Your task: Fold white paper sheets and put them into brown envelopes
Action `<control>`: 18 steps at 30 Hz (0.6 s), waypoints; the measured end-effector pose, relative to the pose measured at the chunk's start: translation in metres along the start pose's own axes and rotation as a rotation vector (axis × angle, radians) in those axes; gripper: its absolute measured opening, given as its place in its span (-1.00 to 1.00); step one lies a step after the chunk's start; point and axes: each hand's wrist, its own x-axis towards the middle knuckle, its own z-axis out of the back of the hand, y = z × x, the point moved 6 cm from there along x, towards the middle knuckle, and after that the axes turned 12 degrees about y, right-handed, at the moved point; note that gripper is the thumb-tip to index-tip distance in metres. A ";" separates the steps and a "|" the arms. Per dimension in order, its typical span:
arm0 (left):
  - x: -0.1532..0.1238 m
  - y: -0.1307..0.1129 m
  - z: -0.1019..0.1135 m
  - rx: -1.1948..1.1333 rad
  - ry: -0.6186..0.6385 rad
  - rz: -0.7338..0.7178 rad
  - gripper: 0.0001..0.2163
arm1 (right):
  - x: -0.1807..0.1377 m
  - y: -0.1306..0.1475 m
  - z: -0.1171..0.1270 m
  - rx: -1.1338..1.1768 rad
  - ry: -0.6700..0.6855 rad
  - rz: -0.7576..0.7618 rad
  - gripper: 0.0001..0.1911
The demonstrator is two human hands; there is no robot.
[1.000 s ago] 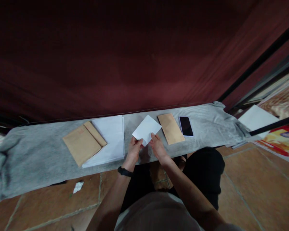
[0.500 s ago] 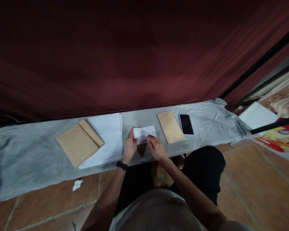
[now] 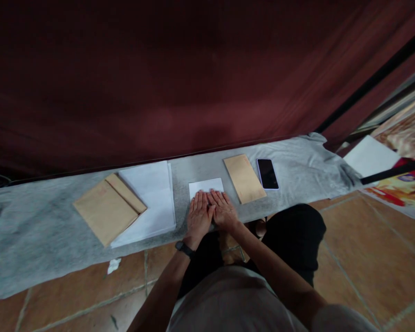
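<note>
A folded white sheet of paper (image 3: 206, 185) lies flat on the grey cloth in front of me. My left hand (image 3: 198, 216) presses on its near left part, fingers stretched out. Beside it my right hand (image 3: 223, 210) lies flat on the near right part, the two hands touching near the thumbs. Both palms cover the lower portion of the paper. Just to the right rests a brown envelope (image 3: 245, 179). Left of my hands is a stack of white paper (image 3: 155, 198), partly under a pile of brown envelopes (image 3: 107, 207).
A phone (image 3: 268, 174) with a dark screen lies right of the single envelope. The grey cloth (image 3: 38, 230) covers a long narrow bench before a dark red curtain (image 3: 207, 92). A crumpled white scrap (image 3: 114, 265) is on the tiled floor. A black bar (image 3: 394, 174) stands at the right.
The paper was held raised at its left edge and touched by my right fingers; now it lies down. Both hands have come together and flattened on it. The view has shifted slightly.
</note>
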 end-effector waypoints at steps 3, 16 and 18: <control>-0.005 0.004 0.001 0.025 0.006 0.023 -0.37 | -0.003 -0.005 0.003 0.054 -0.032 -0.047 -0.41; -0.024 0.023 0.007 -0.032 -0.072 0.155 -0.37 | -0.016 -0.024 0.012 0.238 -0.092 -0.155 -0.39; -0.024 0.023 0.008 -0.031 -0.070 0.157 -0.39 | -0.016 -0.025 0.013 0.229 -0.083 -0.158 -0.38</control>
